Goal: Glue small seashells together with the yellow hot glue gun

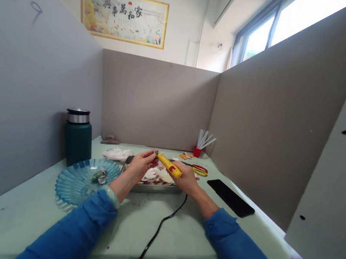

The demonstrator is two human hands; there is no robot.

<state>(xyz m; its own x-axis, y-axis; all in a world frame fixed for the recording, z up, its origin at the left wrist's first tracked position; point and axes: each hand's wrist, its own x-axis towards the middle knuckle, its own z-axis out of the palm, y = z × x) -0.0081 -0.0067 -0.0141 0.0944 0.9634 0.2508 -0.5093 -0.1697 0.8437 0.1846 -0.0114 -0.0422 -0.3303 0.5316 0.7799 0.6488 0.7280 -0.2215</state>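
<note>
Seen from the head view, the left hand (141, 163) pinches a small grayish piece (156, 152) at its fingertips while the right hand (187, 178) grips a yellow tool (167, 163), tip at or near that piece. Beneath the fingers sits a metal tray (154, 189); a black cord (162, 224) runs from below the right hand toward the person. Should the cord snag, it could jerk the tool against the left hand.
</note>
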